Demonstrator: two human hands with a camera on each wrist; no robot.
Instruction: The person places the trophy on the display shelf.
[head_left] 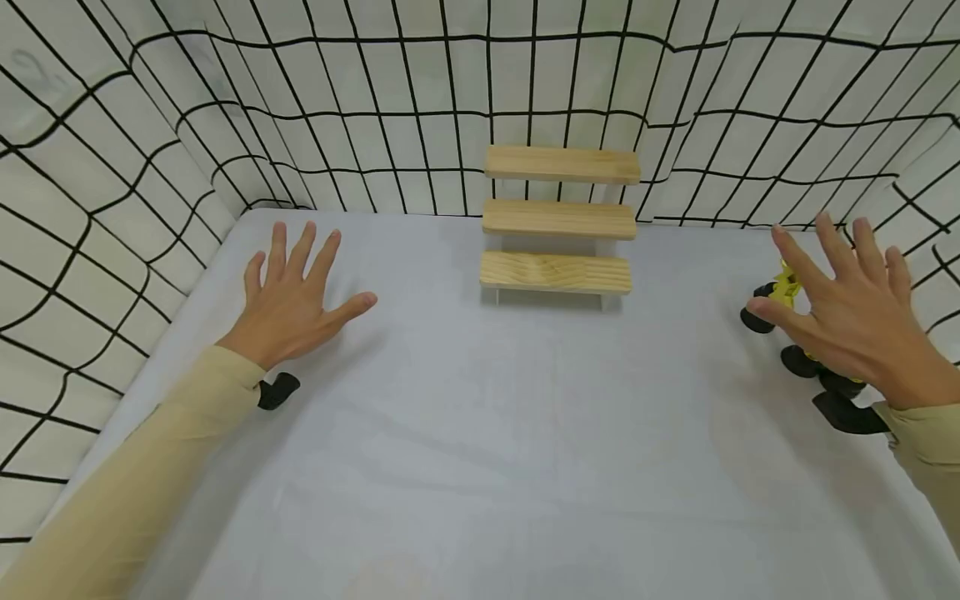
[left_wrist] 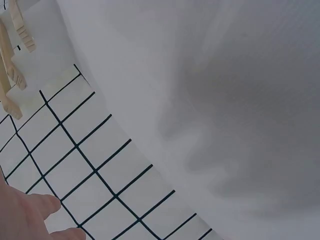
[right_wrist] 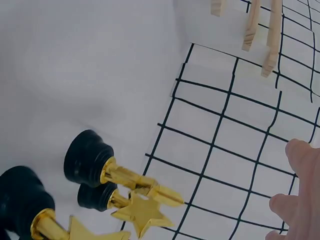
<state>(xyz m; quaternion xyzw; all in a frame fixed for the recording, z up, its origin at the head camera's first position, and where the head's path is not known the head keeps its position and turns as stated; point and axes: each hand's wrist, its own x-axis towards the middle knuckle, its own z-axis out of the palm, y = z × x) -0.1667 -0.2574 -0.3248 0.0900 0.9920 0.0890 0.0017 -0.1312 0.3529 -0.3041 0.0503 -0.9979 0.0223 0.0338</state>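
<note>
My left hand [head_left: 288, 304] hovers over the left side of the white table with its fingers spread, holding nothing. On the right, my right hand [head_left: 862, 308] is likewise spread wide, above several small gold star trophies [head_left: 786, 287] with black bases. It grips none of them and partly hides them in the head view. Seen from the right wrist, a gold star [right_wrist: 142, 215] and its black base [right_wrist: 89, 157] show clearly, apart from the fingertips [right_wrist: 285, 205]. Between the hands, at the back, stands a rack of three wooden steps [head_left: 558, 218].
Black wire-grid pattern on white walls [head_left: 420, 108] surrounds the back and both sides. A white cloth-like surface [head_left: 480, 433] covers the table. Black pieces stick out at the left cuff [head_left: 277, 390] and the right cuff [head_left: 851, 414].
</note>
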